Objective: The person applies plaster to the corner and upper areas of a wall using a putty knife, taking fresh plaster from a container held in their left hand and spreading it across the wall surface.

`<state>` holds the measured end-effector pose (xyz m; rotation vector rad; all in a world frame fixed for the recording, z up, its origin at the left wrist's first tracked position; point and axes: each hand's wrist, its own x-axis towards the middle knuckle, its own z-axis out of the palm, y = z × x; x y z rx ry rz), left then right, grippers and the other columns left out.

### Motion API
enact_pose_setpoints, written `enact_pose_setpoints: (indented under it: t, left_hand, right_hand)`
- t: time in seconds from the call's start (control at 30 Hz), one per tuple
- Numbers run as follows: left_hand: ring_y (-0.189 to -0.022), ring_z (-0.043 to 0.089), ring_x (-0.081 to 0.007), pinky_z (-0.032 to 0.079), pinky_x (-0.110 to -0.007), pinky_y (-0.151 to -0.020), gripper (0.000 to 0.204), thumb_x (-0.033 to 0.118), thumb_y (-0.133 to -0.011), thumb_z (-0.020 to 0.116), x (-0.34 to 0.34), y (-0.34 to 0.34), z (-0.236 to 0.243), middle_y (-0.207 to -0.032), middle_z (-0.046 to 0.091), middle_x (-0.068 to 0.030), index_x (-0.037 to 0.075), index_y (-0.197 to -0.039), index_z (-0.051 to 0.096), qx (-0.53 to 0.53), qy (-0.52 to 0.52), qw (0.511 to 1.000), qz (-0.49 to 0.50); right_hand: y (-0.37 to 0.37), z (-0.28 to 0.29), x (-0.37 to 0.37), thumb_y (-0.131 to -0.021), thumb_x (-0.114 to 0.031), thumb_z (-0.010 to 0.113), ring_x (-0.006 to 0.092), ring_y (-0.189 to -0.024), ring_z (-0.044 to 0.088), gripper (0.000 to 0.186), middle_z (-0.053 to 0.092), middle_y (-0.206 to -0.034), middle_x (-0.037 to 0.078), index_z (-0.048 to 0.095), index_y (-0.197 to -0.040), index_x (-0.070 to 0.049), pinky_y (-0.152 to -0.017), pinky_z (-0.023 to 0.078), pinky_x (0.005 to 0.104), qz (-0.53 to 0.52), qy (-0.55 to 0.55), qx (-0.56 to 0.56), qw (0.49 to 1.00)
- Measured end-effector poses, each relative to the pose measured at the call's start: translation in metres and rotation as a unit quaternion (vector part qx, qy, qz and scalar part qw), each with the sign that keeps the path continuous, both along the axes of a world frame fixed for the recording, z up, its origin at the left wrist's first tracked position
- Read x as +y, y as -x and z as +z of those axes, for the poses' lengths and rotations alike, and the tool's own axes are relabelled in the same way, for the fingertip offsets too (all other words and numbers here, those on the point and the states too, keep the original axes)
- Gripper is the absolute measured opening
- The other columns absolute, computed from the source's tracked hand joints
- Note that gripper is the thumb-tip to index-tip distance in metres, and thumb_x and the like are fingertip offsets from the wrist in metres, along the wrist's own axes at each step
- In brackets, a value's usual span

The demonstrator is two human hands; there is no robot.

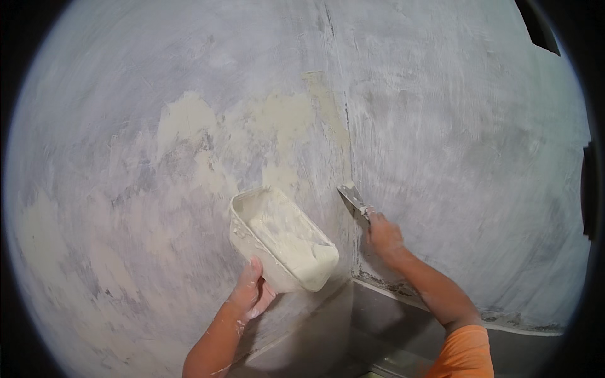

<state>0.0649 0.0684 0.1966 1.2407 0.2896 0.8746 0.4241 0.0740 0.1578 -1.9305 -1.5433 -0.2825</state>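
Observation:
My left hand [252, 286], smeared with pale putty, grips a rectangular plastic tub [287, 242] from below at its lower left; cream putty coats its inside and rim. My right hand [383, 233] is closed round the handle of a putty knife [350, 196]. The knife's blade is at the wall just left of the vertical inside corner, to the upper right of the tub, with some putty on it. Around and above the tub, cream patches [186, 123] cover parts of the left wall.
Two grey, streaky plastered walls [460, 145] meet at a vertical corner line. Below them runs a darker grey band [397, 309] with a rough upper edge and a ledge lower down. Dark shapes show at the right rim of the view.

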Motion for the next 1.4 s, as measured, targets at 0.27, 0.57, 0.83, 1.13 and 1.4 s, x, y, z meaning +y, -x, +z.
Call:
enact_pose_setpoints:
  t: [0.27, 0.57, 0.83, 1.13, 1.4]
  left_hand:
    - [-0.142, 0.044, -0.0323, 0.044, -0.051, -0.113, 0.098, 0.072, -0.093, 0.049, 0.016, -0.007, 0.005, -0.159, 0.038, -0.0161, 0.005, -0.159, 0.022, -0.032, -0.032, 0.998, -0.048]
    - [-0.14, 0.047, -0.0307, 0.057, -0.045, -0.099, 0.108, 0.078, -0.086, 0.052, 0.019, 0.028, -0.03, -0.156, 0.04, -0.0185, 0.003, -0.158, 0.024, 0.079, 0.012, 0.997, 0.021]
    - [-0.137, 0.051, -0.0308, 0.054, -0.046, -0.104, 0.107, 0.076, -0.086, 0.056, 0.025, 0.021, -0.03, -0.153, 0.044, -0.0189, 0.001, -0.156, 0.028, 0.049, -0.005, 0.999, -0.007]
    - [-0.138, 0.05, -0.0328, 0.05, -0.048, -0.109, 0.104, 0.075, -0.088, 0.054, 0.037, 0.009, -0.018, -0.155, 0.042, -0.019, 0.002, -0.158, 0.025, 0.011, -0.003, 0.999, -0.03]
    - [-0.139, 0.049, -0.031, 0.052, -0.046, -0.107, 0.104, 0.075, -0.087, 0.055, 0.021, 0.038, -0.038, -0.154, 0.043, -0.0177, 0.006, -0.158, 0.024, 0.093, 0.016, 0.996, 0.007]
  right_hand:
    - [-0.007, 0.18, -0.015, -0.091, -0.014, 0.058, 0.0464, -0.094, 0.064, 0.031, 0.066, -0.098, 0.026, 0.052, -0.117, 0.003, -0.082, 0.051, 0.0554, -0.056, -0.198, -0.136, 0.969]
    - [0.041, 0.147, 0.075, -0.1, -0.011, 0.04, 0.0486, -0.098, 0.068, 0.023, 0.068, -0.098, 0.031, 0.046, -0.117, 0.002, -0.082, 0.053, 0.0564, -0.016, -0.064, -0.014, 0.998]
    - [0.002, 0.074, -0.017, -0.099, -0.011, 0.046, 0.0426, -0.093, 0.07, 0.019, 0.07, -0.097, 0.025, 0.051, -0.115, -0.002, -0.078, 0.055, 0.0542, -0.036, 0.184, -0.158, 0.969]
    - [0.023, 0.25, -0.016, -0.089, -0.004, 0.056, 0.0412, -0.087, 0.071, 0.015, 0.071, -0.091, 0.026, 0.063, -0.102, 0.0, -0.077, 0.056, 0.0499, -0.111, -0.047, -0.225, 0.967]
    - [0.046, 0.169, 0.045, -0.096, -0.008, 0.05, 0.0375, -0.091, 0.074, 0.02, 0.074, -0.097, 0.024, 0.066, -0.101, 0.003, -0.077, 0.059, 0.0469, -0.06, -0.061, -0.125, 0.988]
